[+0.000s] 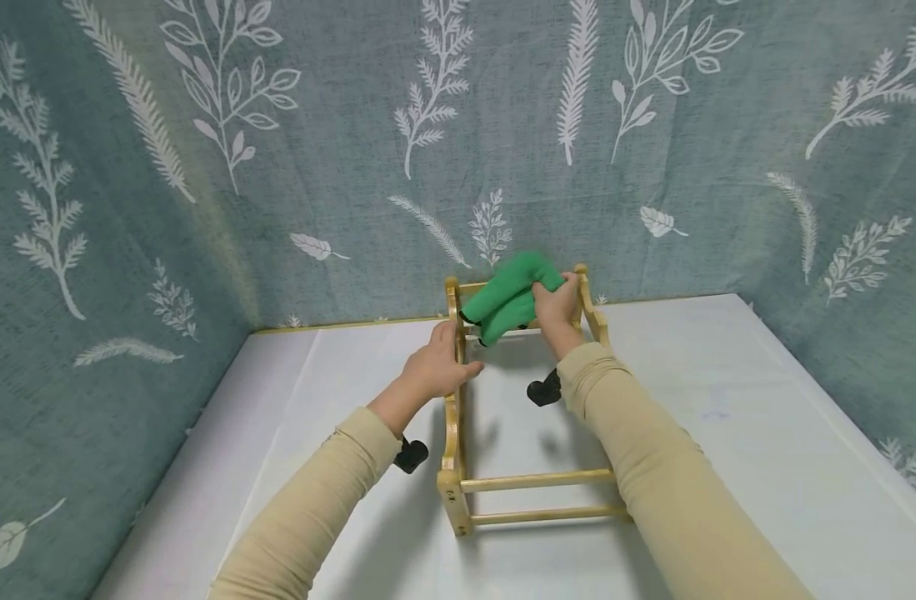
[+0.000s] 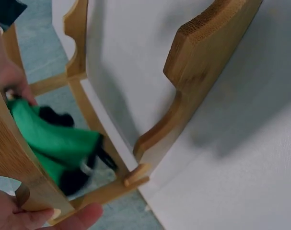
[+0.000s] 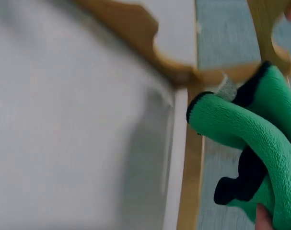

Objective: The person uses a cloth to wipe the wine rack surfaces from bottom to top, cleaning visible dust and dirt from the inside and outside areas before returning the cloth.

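Observation:
My right hand (image 1: pixel 556 305) grips a folded green cloth (image 1: pixel 508 293) with black edging over the far end of a wooden rack (image 1: pixel 540 481). In the right wrist view the cloth (image 3: pixel 260 127) hangs in loose folds, a pale tag at its edge. My left hand (image 1: pixel 437 364) holds the rack's left side, its thumb pointing inward across the frame. The left wrist view shows its fingers (image 2: pixel 83 218) around the wooden side piece (image 2: pixel 28 177). The rack has wavy-cut sides joined by round bars.
The rack stands on a white table (image 1: pixel 337 508), its far end near the back edge. Blue-green curtains (image 1: pixel 337 167) with white leaf prints surround the table behind and at both sides. Black wrist-camera parts (image 1: pixel 545 390) stick out beside the sleeves.

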A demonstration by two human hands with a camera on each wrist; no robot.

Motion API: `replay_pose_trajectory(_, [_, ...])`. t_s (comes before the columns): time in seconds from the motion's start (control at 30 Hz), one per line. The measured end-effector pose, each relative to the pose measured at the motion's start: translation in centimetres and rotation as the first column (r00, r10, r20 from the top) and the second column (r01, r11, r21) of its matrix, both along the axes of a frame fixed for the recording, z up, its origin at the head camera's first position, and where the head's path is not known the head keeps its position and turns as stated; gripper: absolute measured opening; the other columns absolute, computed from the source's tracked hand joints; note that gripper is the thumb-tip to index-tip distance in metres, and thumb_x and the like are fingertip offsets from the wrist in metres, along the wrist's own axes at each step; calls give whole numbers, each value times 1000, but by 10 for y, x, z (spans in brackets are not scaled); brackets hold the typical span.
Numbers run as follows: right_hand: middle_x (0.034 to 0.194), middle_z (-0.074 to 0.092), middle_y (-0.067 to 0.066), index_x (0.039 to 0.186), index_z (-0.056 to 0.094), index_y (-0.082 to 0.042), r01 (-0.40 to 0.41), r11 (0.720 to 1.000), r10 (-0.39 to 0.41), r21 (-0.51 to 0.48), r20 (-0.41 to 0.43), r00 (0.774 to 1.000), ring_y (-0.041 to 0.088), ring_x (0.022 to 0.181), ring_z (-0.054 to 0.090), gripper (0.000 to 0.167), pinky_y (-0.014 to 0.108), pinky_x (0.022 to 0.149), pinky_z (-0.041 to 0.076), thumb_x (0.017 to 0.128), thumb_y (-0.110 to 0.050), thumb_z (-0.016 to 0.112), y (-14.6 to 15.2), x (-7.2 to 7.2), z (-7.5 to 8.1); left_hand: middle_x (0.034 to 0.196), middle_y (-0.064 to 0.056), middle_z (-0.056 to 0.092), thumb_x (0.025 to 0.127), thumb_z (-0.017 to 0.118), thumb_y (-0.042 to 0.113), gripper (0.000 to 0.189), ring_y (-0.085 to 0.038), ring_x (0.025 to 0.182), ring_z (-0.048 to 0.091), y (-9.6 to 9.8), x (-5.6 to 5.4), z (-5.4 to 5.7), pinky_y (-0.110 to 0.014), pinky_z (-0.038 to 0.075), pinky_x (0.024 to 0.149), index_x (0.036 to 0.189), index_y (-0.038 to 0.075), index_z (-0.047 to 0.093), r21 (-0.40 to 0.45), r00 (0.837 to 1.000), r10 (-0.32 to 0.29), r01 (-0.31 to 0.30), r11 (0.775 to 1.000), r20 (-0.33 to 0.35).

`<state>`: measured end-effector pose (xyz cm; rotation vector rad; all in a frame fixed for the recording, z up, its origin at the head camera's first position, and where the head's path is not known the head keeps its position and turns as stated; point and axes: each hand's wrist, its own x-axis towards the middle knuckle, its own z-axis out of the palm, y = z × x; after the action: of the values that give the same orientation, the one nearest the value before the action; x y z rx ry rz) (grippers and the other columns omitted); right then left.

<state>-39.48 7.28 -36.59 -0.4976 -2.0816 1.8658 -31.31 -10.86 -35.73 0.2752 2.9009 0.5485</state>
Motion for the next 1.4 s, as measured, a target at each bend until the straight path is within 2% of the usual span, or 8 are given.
replay_pose_trajectory(0.13, [120,48,23,124,33,-5,94,995,-94,19,3,996,36,104,51,39,44,87,42,91,-14,52,11,1,3,152,-12,9,88,51,50,84,-34,116,49,-3,0,-1,-46,42,90,147,7,8,-11,1000,5,-5,1000,16])
replay_pose_trajectory(0.33, [119,51,22,124,33,-8,103,990,-105,92,21,994,37,102,54,38,45,83,44,93,-20,51,20,1,11,152,-13,11,88,52,50,85,-34,119,47,-1,1,-2,-45,42,91,147,7,9,-1,1000,-8,8,1000,6])
replay_pose_trajectory(0.63, [116,50,15,124,34,-8,152,985,-133,86,-199,971,26,98,51,42,36,81,42,92,-26,53,60,1,68,152,-13,8,89,51,48,84,-34,118,48,-2,1,-1,-45,42,91,147,5,8,-3,1000,-17,17,1000,4])
replay_pose_trajectory(0.77, [102,48,3,118,36,-13,134,982,-95,134,-265,960,16,86,47,40,31,75,40,88,-31,56,83,15,88,153,-12,8,89,49,49,84,-34,120,46,-3,-1,-3,-47,41,93,148,7,6,39,1000,-15,15,999,-4])
replay_pose_trajectory(0.93, [94,42,-3,111,36,-20,15,996,16,87,-338,941,9,78,44,36,24,67,40,86,-28,60,115,52,104,153,-13,11,91,46,49,81,-36,132,30,-6,5,4,-49,31,102,148,7,7,115,997,-64,69,991,-48])
replay_pose_trajectory(1.1, [96,44,1,112,36,-23,-83,996,73,-12,-367,928,10,78,48,40,16,56,42,83,-21,64,149,96,103,152,-17,12,93,49,41,76,-33,139,12,-15,37,26,-48,18,110,147,3,11,238,988,-155,156,959,-21])
replay_pose_trajectory(1.27, [98,45,0,113,36,-23,-90,989,42,-114,-371,928,7,77,49,43,13,53,41,83,-15,65,189,135,84,145,-18,31,92,54,32,64,-34,131,32,-12,87,33,-47,29,105,143,3,29,146,967,-215,234,961,-134])
replay_pose_trajectory(1.4, [96,46,0,112,36,-22,-90,980,16,-175,-385,923,5,71,51,42,13,49,40,83,-10,64,218,156,69,127,-15,51,89,59,29,52,-32,115,48,0,125,26,-45,39,96,133,4,46,6,903,-289,307,952,-317])
